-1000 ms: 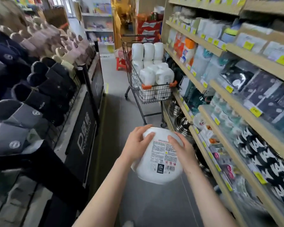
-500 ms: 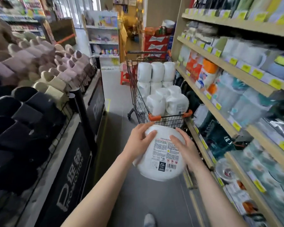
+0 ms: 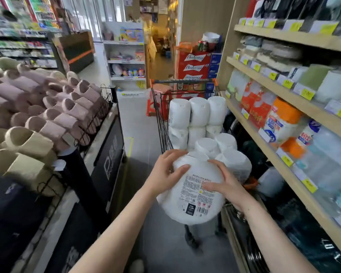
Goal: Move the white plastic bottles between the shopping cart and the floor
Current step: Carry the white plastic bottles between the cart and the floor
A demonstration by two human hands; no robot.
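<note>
You are holding a white plastic bottle between both hands, its printed label facing up toward you. Your left hand is gripping its side at about nine o'clock, fingers curled over the upper edge and thumb lying across the face. Your right hand is gripping the opposite side at about three o'clock, fingers spread and bent over the bottle's shoulder. The bottle is hanging in the air at the near end of the shopping cart, partly overlapping its near rim from this view; whether it is touching the cart, you cannot tell.

Inside the cart, at twelve o'clock from the held bottle, more white bottles are standing stacked in rows against the far end, and a few others are lying just beyond your fingers. At three o'clock, wooden shelves are carrying packaged goods with yellow price tags. At nine o'clock, a wire rack of slippers is lining the aisle. The grey floor is running past the cart's left side.
</note>
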